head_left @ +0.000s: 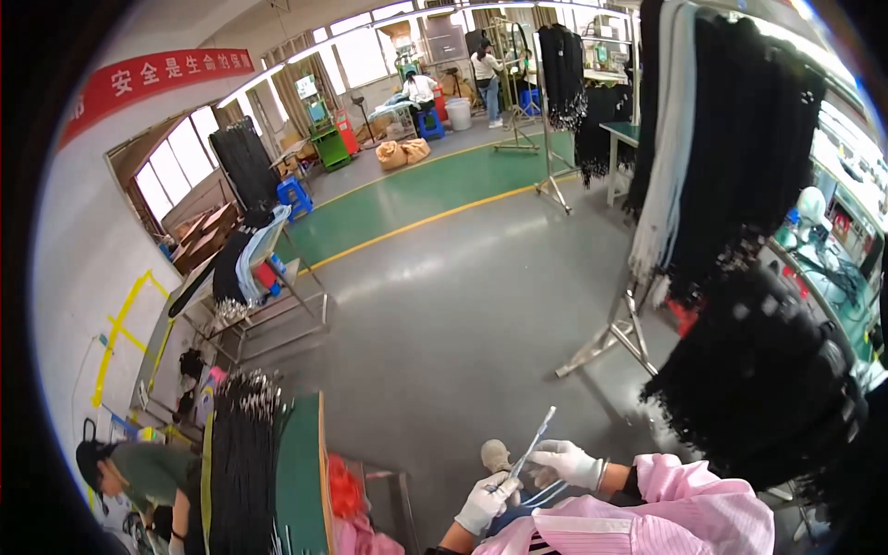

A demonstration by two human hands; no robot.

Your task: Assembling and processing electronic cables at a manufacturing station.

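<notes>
Both of my hands wear white gloves and are held close in front of my body at the lower edge. My left hand [487, 504] is closed around a thin pale blue cord [538, 431], whose free end sticks up and away from me. Beside it, my right hand [567, 464] has its fingers bent in against the same cord. A lower length of the cord curves beneath the right hand towards my lap. My sleeves are pink and striped. What the cord's end looks like is too small to make out.
At my left stands a green-topped table [305, 462] with a bundle of black cords [245, 462]; a person [153, 481] bends beside it. Wheeled racks of black cords [749, 139] hang at right. Another table [254, 254] with cords stands further left. Two people work far back.
</notes>
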